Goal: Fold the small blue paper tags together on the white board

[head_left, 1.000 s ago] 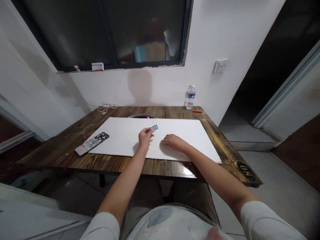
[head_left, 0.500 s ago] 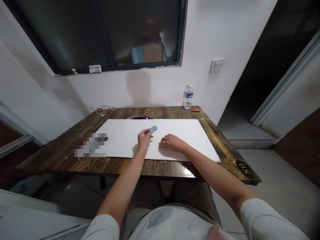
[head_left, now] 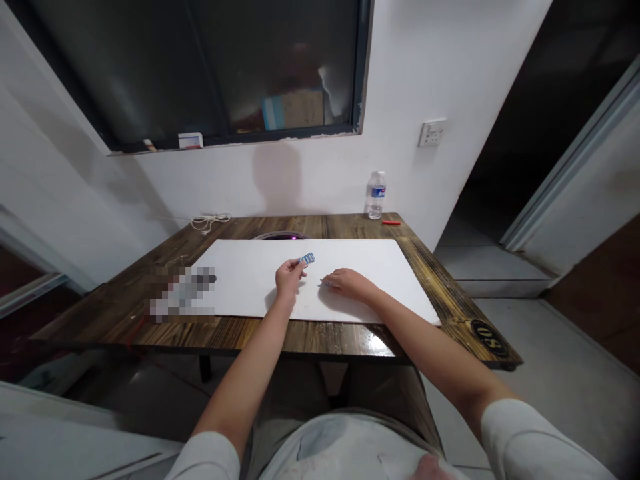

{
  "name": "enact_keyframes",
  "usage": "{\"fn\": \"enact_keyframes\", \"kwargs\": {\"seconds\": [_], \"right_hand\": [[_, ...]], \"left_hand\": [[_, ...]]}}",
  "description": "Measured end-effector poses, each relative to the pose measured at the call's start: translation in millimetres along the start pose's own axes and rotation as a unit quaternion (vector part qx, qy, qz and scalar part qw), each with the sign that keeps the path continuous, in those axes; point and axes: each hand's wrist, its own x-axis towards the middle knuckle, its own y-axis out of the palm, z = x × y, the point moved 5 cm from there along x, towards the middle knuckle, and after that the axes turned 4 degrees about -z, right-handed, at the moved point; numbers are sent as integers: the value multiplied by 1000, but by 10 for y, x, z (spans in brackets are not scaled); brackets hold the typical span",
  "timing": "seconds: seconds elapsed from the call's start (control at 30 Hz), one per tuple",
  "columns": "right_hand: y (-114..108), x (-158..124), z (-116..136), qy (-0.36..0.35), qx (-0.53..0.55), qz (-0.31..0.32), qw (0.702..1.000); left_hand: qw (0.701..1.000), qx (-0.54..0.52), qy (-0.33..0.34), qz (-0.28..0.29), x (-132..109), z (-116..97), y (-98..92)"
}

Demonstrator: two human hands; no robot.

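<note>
My left hand (head_left: 289,276) is raised a little above a white sheet (head_left: 250,280) on the wooden table (head_left: 125,300). Its fingers pinch a small blue strip (head_left: 307,259) that sticks out up and to the right. My right hand (head_left: 347,283) rests on the sheet just to the right, fingers curled, with something tiny and dark at its fingertips (head_left: 325,284) that I cannot make out. The two hands are a short gap apart.
A blurred flat object (head_left: 181,292) lies at the sheet's left edge. A water bottle (head_left: 376,195) and a red pen (head_left: 391,223) stand at the table's back right, a white cable (head_left: 210,219) at the back left. A dark round rim (head_left: 280,235) shows behind the sheet.
My right hand has shifted slightly and its fingers have drawn in on the tiny dark item. The left hand keeps the blue strip at almost the same place.
</note>
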Motion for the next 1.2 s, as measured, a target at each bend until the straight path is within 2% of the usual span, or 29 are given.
{"fn": "enact_keyframes", "kwargs": {"seconds": [0.13,0.23,0.33,0.47,0.57,0.73,0.97,1.2], "right_hand": [[-4,-36,-127,77,102,-85,988],[-31,-53,-221,123,200,-174,956],[-69,-58,-265,138,274,-242,921],[-91,-68,-291,169,358,-282,874],[-101,-86,-297,185,377,-297,858],[-125,-96,-270,176,341,-296,875],[-151,-102,-217,163,273,-296,901],[-109,-101,-200,164,231,-264,922]], "left_hand": [[1000,7,-7,7,-5,-1,6],[999,24,-15,21,-27,-3,23],[998,49,-9,47,-66,-15,60],[992,70,16,105,-130,-54,140],[986,81,27,142,-173,-89,188],[978,97,26,181,-212,-112,227],[973,103,13,204,-220,-74,248],[967,102,-2,234,-273,-67,288]]}}
